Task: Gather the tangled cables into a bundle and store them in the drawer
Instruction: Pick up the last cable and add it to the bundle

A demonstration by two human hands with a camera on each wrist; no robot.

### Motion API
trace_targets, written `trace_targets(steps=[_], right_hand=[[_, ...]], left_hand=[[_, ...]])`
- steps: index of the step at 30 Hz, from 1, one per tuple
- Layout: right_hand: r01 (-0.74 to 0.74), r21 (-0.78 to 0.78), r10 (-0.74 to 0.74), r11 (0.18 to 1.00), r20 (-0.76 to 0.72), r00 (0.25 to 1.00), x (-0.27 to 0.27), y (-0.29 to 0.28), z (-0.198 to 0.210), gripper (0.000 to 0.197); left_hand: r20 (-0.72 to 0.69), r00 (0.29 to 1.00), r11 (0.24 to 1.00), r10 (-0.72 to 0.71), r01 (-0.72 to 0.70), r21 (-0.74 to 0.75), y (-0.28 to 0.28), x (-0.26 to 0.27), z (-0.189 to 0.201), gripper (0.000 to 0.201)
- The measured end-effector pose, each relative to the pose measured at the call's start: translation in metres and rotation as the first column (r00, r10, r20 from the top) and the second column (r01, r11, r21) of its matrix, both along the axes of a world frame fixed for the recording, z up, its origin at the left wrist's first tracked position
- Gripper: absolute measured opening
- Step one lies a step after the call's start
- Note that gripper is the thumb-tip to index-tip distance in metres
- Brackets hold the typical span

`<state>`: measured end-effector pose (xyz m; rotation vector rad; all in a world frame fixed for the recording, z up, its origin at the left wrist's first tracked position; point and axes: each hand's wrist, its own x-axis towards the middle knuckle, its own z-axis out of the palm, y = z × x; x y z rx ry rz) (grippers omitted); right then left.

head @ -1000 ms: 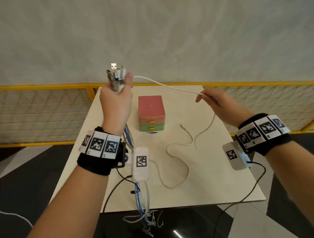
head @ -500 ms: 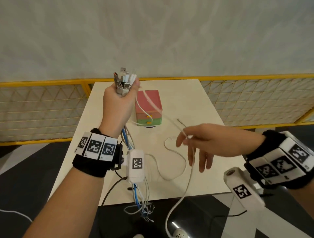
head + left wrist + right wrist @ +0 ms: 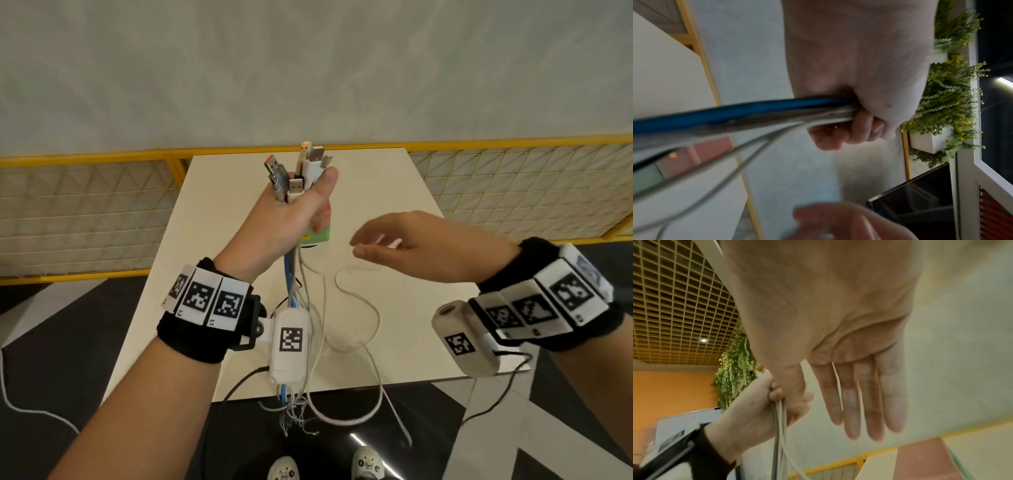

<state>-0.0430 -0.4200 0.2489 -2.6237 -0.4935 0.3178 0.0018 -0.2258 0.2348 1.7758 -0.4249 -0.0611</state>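
Above the table (image 3: 404,308), left grip (image 3: 291,219) clutches cables (image 3: 301,171); wrist view shows right fingers (image 3: 861,402) spread, holding nothing.

The right hand (image 3: 411,246) now hovers flat with straight fingers, no longer pinching the white cable (image 3: 356,308), whose slack lies on the table (image 3: 428,325) and hangs over its edge.

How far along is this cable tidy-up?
Partly done. The left hand grips a bunch of cables, plug ends up, tails hanging past the table edge. In hand: the right hand, fingers straight and holding nothing, hovers over a white cable lying loose on the table. Left: gather that one, bundle everything, and open the little drawer box, whose drawers look shut.
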Motion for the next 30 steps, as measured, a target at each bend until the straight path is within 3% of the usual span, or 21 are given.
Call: trace_targets(steps=[3, 6, 10, 15, 19, 23, 27, 30], right_hand=[[-0.080, 0.117, 0.081, 0.990, -0.006, 0.997, 0.006, 0.016, -0.010, 0.049], [-0.171, 0.331, 0.190, 0.928, -0.026, 0.981, 0.010, 0.034, -0.023, 0.037], [-0.114, 0.516, 0.188, 0.849, -0.094, 0.978, 0.015, 0.050, -0.048, 0.024], [-0.232, 0.372, 0.311, 0.899, -0.168, 0.935, 0.025, 0.052, -0.093, 0.023], [-0.262, 0.179, 0.311, 0.948, -0.364, 0.878, 0.043, 0.034, -0.128, 0.031], [-0.177, -0.049, 0.117, 0.983, -0.571, 0.813, 0.069, -0.004, -0.160, 0.068], [0.148, -0.151, -0.187, 0.977, -0.299, 0.936, 0.108, -0.042, -0.190, 0.031], [0.411, -0.161, -0.435, 0.897, -0.172, 0.884, 0.128, -0.056, -0.211, 0.028]], left_hand=[[0.060, 0.993, 0.994, -0.102, 0.099, 0.038, -0.004, -0.006, 0.006, 0.045], [0.030, 0.993, 0.992, -0.115, 0.113, 0.062, -0.009, -0.007, 0.006, 0.040], [0.080, 0.994, 0.990, -0.074, 0.064, 0.126, -0.014, -0.004, 0.004, 0.038], [0.099, 0.995, 0.999, 0.003, -0.007, 0.037, -0.014, 0.003, 0.000, 0.045], [-0.025, 0.997, 0.985, 0.073, -0.076, -0.153, -0.012, 0.014, -0.012, 0.048], [-0.198, 0.953, 0.943, 0.229, -0.267, -0.198, -0.002, 0.036, -0.022, 0.051], [-0.301, 0.907, 0.929, 0.296, -0.347, -0.130, 0.003, 0.050, -0.035, 0.045], [-0.315, 0.898, 0.938, 0.305, -0.341, -0.063, 0.001, 0.057, -0.047, 0.046]])
